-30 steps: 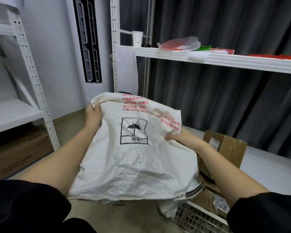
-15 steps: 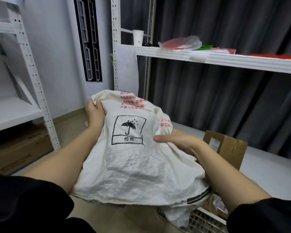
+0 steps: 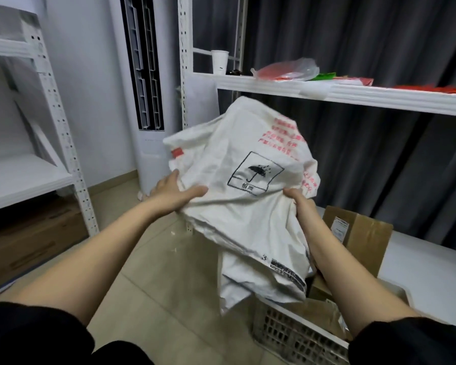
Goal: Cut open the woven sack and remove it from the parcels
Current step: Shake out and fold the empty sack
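The white woven sack (image 3: 250, 206), printed with a black umbrella mark and red text, hangs crumpled in the air in front of me. My left hand (image 3: 173, 192) grips its left fold, thumb on top. My right hand (image 3: 302, 204) is closed on its right side. The sack's lower end droops over a white slotted crate (image 3: 287, 331) at the lower right. Brown cardboard parcels (image 3: 358, 235) stand in and behind that crate, free of the sack.
A white metal shelf (image 3: 353, 94) crosses above the sack and carries a paper cup (image 3: 219, 61) and plastic bags. A tall air conditioner (image 3: 142, 88) stands at the back. Another rack (image 3: 63, 143) with a flat carton under it stands to the left. The floor is tiled.
The sack went from spread flat between my hands to bunched up. It has moved up and to the right, and both hands have shifted their grip lower on it.
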Demonstrator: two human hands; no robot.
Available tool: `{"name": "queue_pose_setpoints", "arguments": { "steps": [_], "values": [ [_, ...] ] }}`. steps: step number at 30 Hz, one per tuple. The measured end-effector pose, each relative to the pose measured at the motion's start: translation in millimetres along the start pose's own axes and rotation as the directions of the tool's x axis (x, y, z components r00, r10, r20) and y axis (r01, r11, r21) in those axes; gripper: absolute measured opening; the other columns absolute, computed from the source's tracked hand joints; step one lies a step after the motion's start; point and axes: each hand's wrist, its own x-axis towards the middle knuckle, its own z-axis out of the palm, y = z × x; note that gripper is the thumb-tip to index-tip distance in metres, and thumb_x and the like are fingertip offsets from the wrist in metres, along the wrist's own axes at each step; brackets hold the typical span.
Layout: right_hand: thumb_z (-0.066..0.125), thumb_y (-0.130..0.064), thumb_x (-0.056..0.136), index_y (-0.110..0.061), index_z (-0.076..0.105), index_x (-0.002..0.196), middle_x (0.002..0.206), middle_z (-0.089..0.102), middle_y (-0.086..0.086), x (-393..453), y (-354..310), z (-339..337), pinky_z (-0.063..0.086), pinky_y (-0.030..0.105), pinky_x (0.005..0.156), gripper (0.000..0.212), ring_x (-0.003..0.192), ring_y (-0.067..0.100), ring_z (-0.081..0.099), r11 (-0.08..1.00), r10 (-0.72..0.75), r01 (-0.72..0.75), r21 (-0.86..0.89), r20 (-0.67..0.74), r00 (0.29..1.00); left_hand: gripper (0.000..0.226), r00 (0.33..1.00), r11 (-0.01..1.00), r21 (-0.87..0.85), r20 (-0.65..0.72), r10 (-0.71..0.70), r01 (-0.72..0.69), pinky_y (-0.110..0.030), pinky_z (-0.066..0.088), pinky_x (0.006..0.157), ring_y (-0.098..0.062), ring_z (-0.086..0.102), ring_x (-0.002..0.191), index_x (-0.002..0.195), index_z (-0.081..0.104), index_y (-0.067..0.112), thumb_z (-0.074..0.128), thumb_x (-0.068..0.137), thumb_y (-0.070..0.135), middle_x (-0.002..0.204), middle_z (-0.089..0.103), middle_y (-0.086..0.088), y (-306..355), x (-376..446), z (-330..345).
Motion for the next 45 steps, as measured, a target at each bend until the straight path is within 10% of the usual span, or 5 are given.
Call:
{"name": "queue_pose_setpoints", "arguments": {
  "steps": [13,20,31,37,45],
  "values": [
    [0.034,-0.008,0.098,-0.017,0.058,0.053,0.043,0.058,-0.007,-4,1,2,0.046,0.018,0.048,0.053,0.048,0.006,0.057,0.953,-0.057,-0.017,0.303,0.234,0.97,0.083,0.846,0.211,-0.89,0.451,0.284,0.404,-0.037,0.058,0.08,-0.026,0.068,0.104,0.113,0.071,0.011,0.091,0.04,0.048,0.117,0.068,-0.014,15,-28,63],
    [0.066,-0.026,0.086,-0.011,0.07,0.106,0.098,0.074,0.004,13,14,-11,0.056,0.027,0.076,0.025,0.089,0.017,0.07,0.975,0.037,-0.06,0.213,0.109,0.993,0.016,0.939,0.223,-0.928,0.327,0.109,0.298,-0.026,0.059,0.067,-0.016,0.072,0.076,0.084,0.077,0.012,0.071,0.075,0.023,0.085,0.075,-0.007,9,-14,60],
    [0.061,-0.028,0.092,-0.014,0.055,0.126,0.109,0.068,0.001,6,49,-24,0.056,0.029,0.072,0.037,0.096,0.017,0.065,0.961,0.018,0.016,0.277,-0.119,0.993,0.037,0.972,0.169,-0.984,0.015,-0.236,0.057,-0.026,0.055,0.049,-0.015,0.071,0.061,0.125,0.057,0.004,0.061,0.09,0.014,0.084,0.073,-0.005,-11,3,61],
    [0.068,-0.038,0.084,-0.013,0.033,0.14,0.14,0.046,0.01,18,50,-37,0.046,0.04,0.094,0.07,0.12,0.028,0.051,0.881,-0.018,-0.097,-0.462,-0.238,0.971,0.038,0.971,0.211,-0.977,-0.024,-0.239,0.028,-0.026,0.056,0.053,-0.016,0.072,0.072,0.129,0.053,0.011,0.059,0.093,0.018,0.101,0.069,-0.006,-19,3,55],
    [0.077,-0.054,0.069,-0.027,0.015,0.15,0.158,0.014,-0.002,-9,31,64,0.017,0.04,0.119,0.105,0.146,0.019,0.01,0.58,-0.178,0.471,-0.665,0.46,0.87,0.026,0.995,0.252,-0.962,0.095,-0.04,0.102,-0.033,0.058,0.078,-0.025,0.067,0.092,0.113,0.064,0.005,0.06,0.09,0.018,0.104,0.07,-0.013,28,-12,71]
  ]
}}
